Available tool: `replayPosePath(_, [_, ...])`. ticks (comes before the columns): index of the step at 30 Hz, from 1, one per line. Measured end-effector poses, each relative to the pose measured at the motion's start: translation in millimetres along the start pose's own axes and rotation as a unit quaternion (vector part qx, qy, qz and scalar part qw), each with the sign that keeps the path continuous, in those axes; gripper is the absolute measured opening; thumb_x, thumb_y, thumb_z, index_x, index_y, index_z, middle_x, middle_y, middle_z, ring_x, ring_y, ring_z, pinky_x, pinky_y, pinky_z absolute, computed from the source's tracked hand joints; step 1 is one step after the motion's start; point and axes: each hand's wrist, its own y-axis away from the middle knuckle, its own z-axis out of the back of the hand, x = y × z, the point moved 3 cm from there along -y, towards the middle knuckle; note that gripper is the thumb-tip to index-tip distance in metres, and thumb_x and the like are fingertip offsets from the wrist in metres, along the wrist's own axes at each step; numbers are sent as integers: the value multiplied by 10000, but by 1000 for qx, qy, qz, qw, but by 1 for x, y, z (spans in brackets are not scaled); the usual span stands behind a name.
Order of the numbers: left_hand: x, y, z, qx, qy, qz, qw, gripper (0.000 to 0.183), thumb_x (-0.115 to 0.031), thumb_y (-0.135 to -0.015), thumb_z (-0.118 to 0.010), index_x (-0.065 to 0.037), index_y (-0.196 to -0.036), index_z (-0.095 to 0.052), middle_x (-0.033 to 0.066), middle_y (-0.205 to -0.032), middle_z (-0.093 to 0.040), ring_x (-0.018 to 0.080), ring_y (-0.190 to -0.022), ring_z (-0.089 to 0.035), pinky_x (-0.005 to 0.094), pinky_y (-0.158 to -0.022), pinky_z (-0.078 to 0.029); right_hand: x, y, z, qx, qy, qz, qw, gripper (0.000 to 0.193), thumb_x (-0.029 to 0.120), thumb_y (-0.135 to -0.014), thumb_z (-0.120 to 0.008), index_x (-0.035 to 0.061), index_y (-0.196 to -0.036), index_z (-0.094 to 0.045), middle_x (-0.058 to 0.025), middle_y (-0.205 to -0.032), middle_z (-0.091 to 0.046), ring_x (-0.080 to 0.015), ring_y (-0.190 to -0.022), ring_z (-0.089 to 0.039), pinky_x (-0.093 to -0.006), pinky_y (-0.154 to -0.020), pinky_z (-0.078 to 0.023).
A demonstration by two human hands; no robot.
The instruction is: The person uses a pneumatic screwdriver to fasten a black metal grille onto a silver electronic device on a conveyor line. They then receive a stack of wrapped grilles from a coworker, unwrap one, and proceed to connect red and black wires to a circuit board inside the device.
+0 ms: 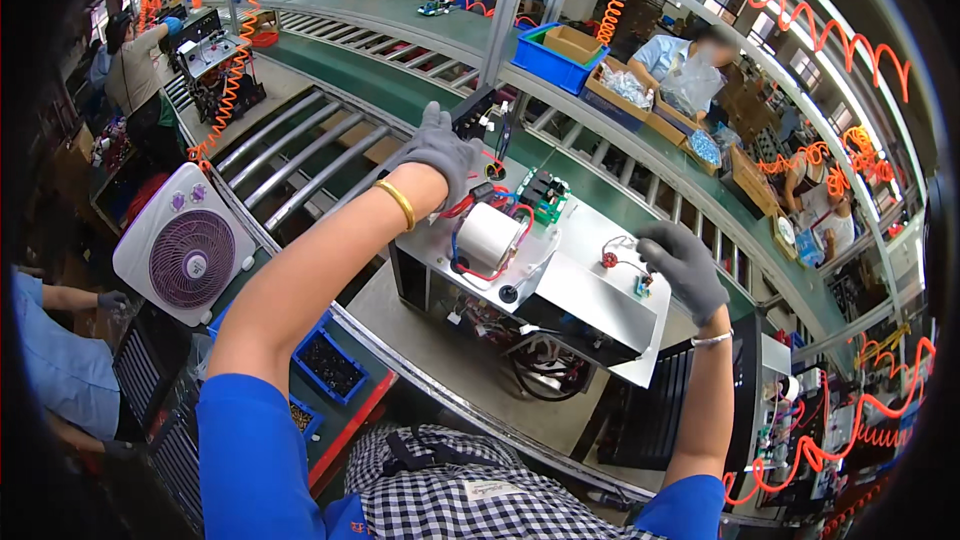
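A metal equipment chassis [590,295] stands in front of me, with a white cylinder [490,238], red and blue wires and a green circuit board [543,196] on top. My left hand [440,152], in a grey glove, is at its far left corner beside a black panel [474,116], fingers stretched out. What its palm touches is hidden. At the chassis's right end is my right hand [686,266], also gloved, with fingers loosely bent and apart and nothing visible in them. A small board with a red wire coil [609,260] lies close to its fingertips.
A roller conveyor [300,160] runs past the chassis. A purple-and-white fan [190,245] and blue parts trays [330,360] are at left. Another chassis [775,410] stands at right. Across the line, a co-worker [665,58] is behind bins [620,90]. Orange coiled hoses [800,25] hang overhead.
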Motion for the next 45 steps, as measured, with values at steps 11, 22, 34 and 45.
replayPosePath(11, [81, -28, -9, -159, 798, 24, 581, 500, -65, -844, -614, 15, -1318, -479, 84, -969, -622, 154, -911, -616, 300, -794, -511, 41, -110, -93, 88, 270, 230, 931, 377, 335, -867, -686, 90, -1148, -632, -116, -1085, -650, -284, -959, -633, -390, -848, -502])
replayPosePath(22, [59, -5, -17, 19, 889, 29, 456, 372, -205, -974, -537, -21, -1294, -491, 54, -949, -610, 88, -844, -595, 238, -757, -507, 19, -192, -177, 183, 389, 244, 869, 289, 394, -870, -638, 121, -954, -683, -75, -879, -652, -278, -907, -621, -422, -894, -426])
replayPosePath(34, [58, -6, -14, 10, 887, 32, 461, 332, -188, -972, -511, -33, -1265, -495, 36, -882, -602, 71, -783, -581, 218, -704, -495, 8, -228, -196, 272, 342, 153, 887, 447, 478, -913, -552, 71, -1041, -688, -185, -935, -693, -357, -894, -670, -449, -822, -500])
replayPosePath(45, [57, -7, -14, -5, 884, 27, 467, 344, -190, -970, -528, -3, -1258, -498, 38, -888, -602, 79, -832, -585, 223, -759, -499, 13, -198, -122, 213, 250, 87, 941, 421, 466, -899, -621, 73, -1041, -670, -130, -943, -695, -296, -839, -660, -402, -742, -497])
